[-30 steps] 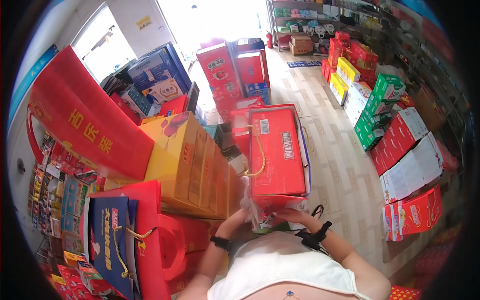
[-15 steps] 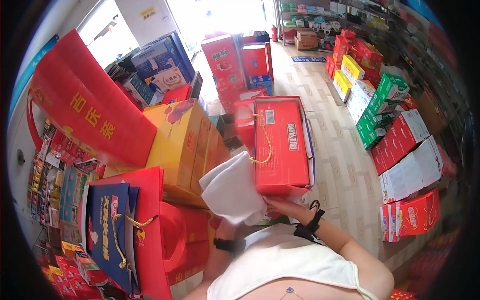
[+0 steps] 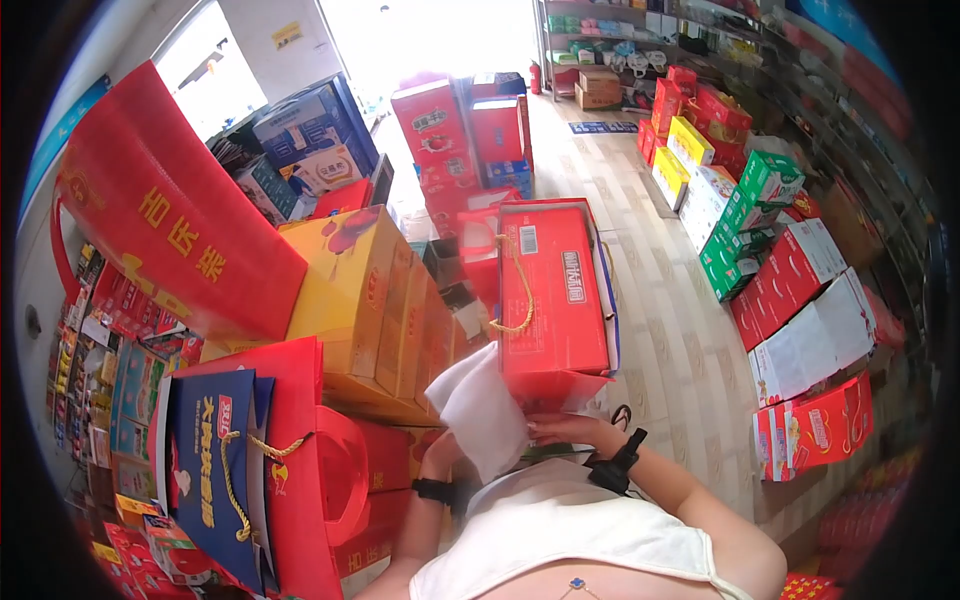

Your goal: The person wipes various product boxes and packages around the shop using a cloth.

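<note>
A folded white cloth (image 3: 483,415) hangs in front of my body, and my left hand (image 3: 441,455) is at its lower left side, its fingers mostly hidden behind the cloth. On the cloth's right side is my right hand (image 3: 565,430), its fingers stretched toward the cloth edge below the red box. The large red box (image 3: 555,290) with a yellow rope handle stands just ahead of both hands, its printed side facing up.
Yellow cartons (image 3: 350,290) and a tall red bag (image 3: 180,215) stand at the left, above a blue gift bag (image 3: 212,450). Red, white and green boxes (image 3: 750,205) line the right side of the tiled floor (image 3: 670,350). Shelves (image 3: 600,20) stand behind.
The white cloth, raised and spread at the left half a second ago, now hangs lower and closer to my body. My left hand has come up beside it.
</note>
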Motion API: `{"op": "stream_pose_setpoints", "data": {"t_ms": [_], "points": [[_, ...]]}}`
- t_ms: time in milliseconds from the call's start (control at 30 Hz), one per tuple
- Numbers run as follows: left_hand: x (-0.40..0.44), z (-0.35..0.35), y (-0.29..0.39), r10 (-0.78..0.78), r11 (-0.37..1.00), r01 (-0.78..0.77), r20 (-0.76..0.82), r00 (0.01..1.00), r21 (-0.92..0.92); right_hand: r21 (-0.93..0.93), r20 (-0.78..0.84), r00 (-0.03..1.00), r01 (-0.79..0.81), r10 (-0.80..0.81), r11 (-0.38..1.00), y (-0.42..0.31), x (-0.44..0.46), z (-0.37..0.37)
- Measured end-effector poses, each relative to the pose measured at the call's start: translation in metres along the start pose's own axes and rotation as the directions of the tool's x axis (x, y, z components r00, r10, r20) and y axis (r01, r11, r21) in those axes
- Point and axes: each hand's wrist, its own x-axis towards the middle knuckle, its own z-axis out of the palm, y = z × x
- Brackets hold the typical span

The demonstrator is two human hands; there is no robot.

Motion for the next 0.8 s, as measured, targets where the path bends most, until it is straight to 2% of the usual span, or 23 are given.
{"op": "stream_pose_setpoints", "data": {"t_ms": [33, 67, 133, 267, 300, 333, 467, 533, 567, 633, 667, 733, 767, 800], "points": [[-0.007, -0.002, 0.001, 0.005, 1.000, -0.004, -0.026, 1.000, 0.006, -0.006, 0.010, 0.995, 0.096, -0.096, 0.995, 0.005, 0.000, 0.001], [-0.013, -0.002, 0.002, 0.012, 1.000, -0.011, -0.046, 0.999, 0.012, 0.002, 0.004, 0.995, 0.099, -0.099, 0.995, 0.009, -0.001, 0.000], [-0.024, -0.001, 0.001, 0.015, 1.000, -0.014, -0.074, 0.997, 0.011, -0.269, 0.059, 0.988, 0.153, -0.142, 0.951, -0.003, -0.007, 0.003], [-0.035, 0.007, -0.004, 0.010, 1.000, -0.010, -0.075, 0.997, 0.002, -0.250, 0.045, 0.998, 0.061, -0.052, 0.966, -0.022, -0.028, 0.015], [-0.038, 0.010, -0.005, 0.005, 1.000, -0.005, -0.065, 0.998, -0.002, -0.314, -0.024, 0.999, 0.027, -0.037, 0.949, -0.023, -0.032, 0.014], [-0.038, 0.014, -0.005, 0.001, 1.000, -0.001, -0.048, 0.999, -0.005, -0.375, -0.093, 0.995, -0.011, -0.026, 0.927, -0.023, -0.035, 0.012], [-0.039, 0.025, -0.001, -0.031, 0.999, 0.032, 0.058, 0.998, -0.027, -0.420, -0.091, 0.996, -0.041, 0.003, 0.907, -0.010, -0.046, -0.005], [-0.039, 0.032, 0.000, -0.054, 0.998, 0.059, 0.134, 0.990, -0.035, -0.474, 0.017, 0.977, -0.177, 0.210, 0.862, -0.008, -0.051, -0.008], [-0.040, 0.037, 0.001, -0.067, 0.996, 0.075, 0.173, 0.983, -0.040, -0.477, 0.016, 0.978, -0.176, 0.209, 0.861, -0.002, -0.055, -0.010], [-0.041, 0.043, 0.000, -0.093, 0.993, 0.109, 0.255, 0.962, -0.048, -0.263, 0.102, 0.993, 0.081, -0.056, 0.961, 0.015, -0.062, -0.013], [-0.040, 0.046, 0.000, -0.105, 0.991, 0.126, 0.291, 0.951, -0.053, -0.262, 0.100, 0.993, 0.082, -0.057, 0.962, 0.021, -0.061, -0.018], [-0.038, 0.050, -0.001, -0.123, 0.987, 0.152, 0.352, 0.928, -0.056, -0.461, -0.020, 0.995, -0.096, 0.097, 0.882, 0.033, -0.052, -0.032], [-0.038, 0.052, -0.001, -0.133, 0.984, 0.167, 0.377, 0.917, -0.059, -0.460, -0.020, 0.995, -0.094, 0.096, 0.883, 0.040, -0.050, -0.039], [-0.037, 0.052, -0.002, -0.139, 0.982, 0.177, 0.398, 0.907, -0.061, -0.544, 0.003, 0.991, -0.109, 0.131, 0.832, 0.042, -0.052, -0.042]]}}
